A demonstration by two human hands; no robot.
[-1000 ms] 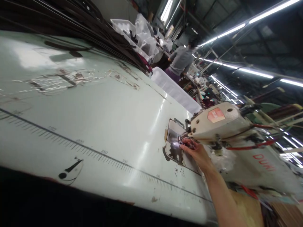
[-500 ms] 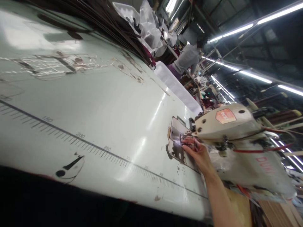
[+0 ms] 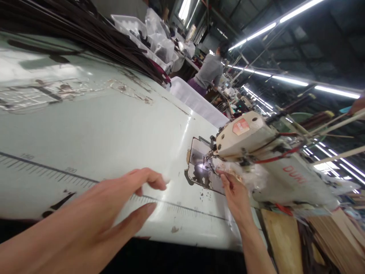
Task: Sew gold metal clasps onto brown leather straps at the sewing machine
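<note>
A sewing machine with red lettering stands at the right of the pale table. Beside its needle area, my right hand has thumb and forefinger pressed together. Whatever those fingertips hold, if anything, is too small to make out. Just left of them, the presser foot sits over the lit needle plate. Over the front of the table my left hand reaches in, thumb and fingers apart, holding nothing.
Dark strips of material lie along the table's far edge. Behind that edge is a white plastic bin. A printed ruler runs along the front. A person in grey works farther back. Wooden boards are at lower right.
My left hand has come into view from the lower left. My right hand has drawn back slightly from the presser foot. The whole view has shifted, moving the machine leftward in the picture.
</note>
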